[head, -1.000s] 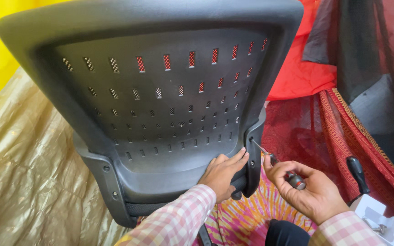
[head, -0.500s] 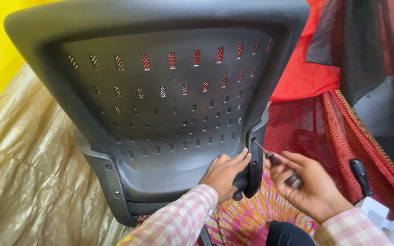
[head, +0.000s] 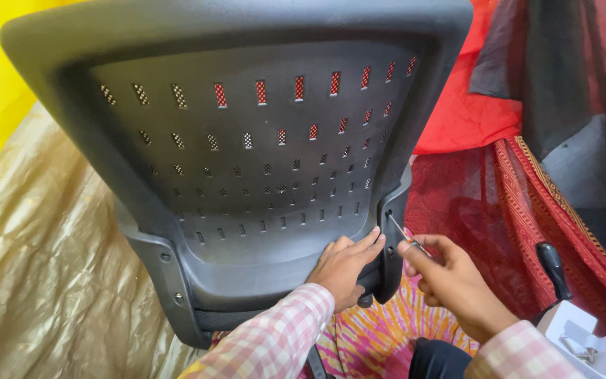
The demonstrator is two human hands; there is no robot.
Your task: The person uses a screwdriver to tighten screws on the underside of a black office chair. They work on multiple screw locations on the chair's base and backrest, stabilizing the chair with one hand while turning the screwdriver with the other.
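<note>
A black plastic office chair backrest (head: 247,140) with rows of small slots fills the view, tilted toward me. My left hand (head: 348,263) presses flat on its lower right part, fingers near the side bracket (head: 391,245). My right hand (head: 450,281) pinches a thin metal tool (head: 398,226), whose tip points at a hole in the bracket's edge.
A crinkled golden plastic sheet (head: 36,281) lies at the left. Red and maroon cloth (head: 485,182) drapes at the right. A black lever (head: 552,267) and a white box (head: 587,344) with metal parts sit at the lower right. A pink and yellow patterned fabric (head: 373,344) lies below.
The view moved closer and slightly right. My right hand raised the thin tool toward the hole in the bracket. My left hand stayed on the backrest.
</note>
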